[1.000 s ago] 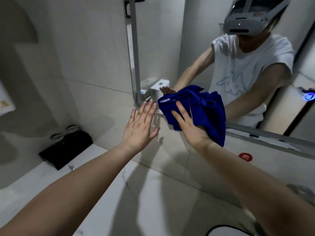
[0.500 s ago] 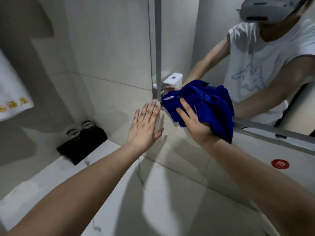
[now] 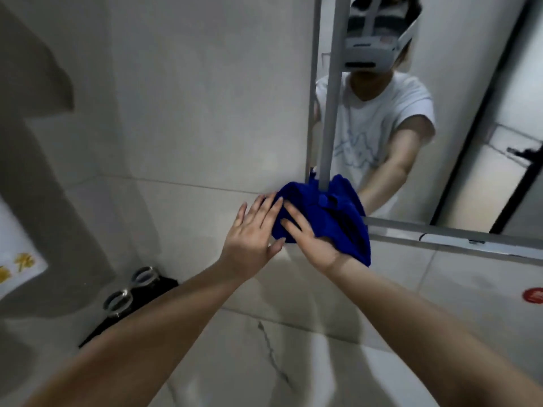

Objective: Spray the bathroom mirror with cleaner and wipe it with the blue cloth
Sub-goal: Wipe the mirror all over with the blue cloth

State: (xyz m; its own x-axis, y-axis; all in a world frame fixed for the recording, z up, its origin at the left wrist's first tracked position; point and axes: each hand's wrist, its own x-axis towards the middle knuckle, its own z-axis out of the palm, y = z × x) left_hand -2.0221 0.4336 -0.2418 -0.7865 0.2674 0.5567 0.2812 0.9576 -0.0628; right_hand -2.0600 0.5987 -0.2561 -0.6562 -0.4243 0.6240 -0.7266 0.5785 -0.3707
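Note:
The blue cloth (image 3: 332,212) is bunched over the lower left corner of the bathroom mirror (image 3: 458,160), covering the grey frame there. My right hand (image 3: 308,236) presses it against the corner with straight, spread fingers. My left hand (image 3: 252,233) lies flat on the tiled wall just left of the cloth, its fingertips touching the cloth's edge. The mirror reflects a person in a white T-shirt and a headset. No spray bottle is in view.
A black tray (image 3: 141,306) with two upturned glasses stands at the back left of the white marble counter (image 3: 264,362). A white towel with yellow writing (image 3: 14,259) hangs at the far left. A red round sticker (image 3: 533,295) sits on the wall below the mirror.
My view has swung left and up. The cloth slid left onto the mirror's corner, and my left hand closed in until its fingertips touch the cloth.

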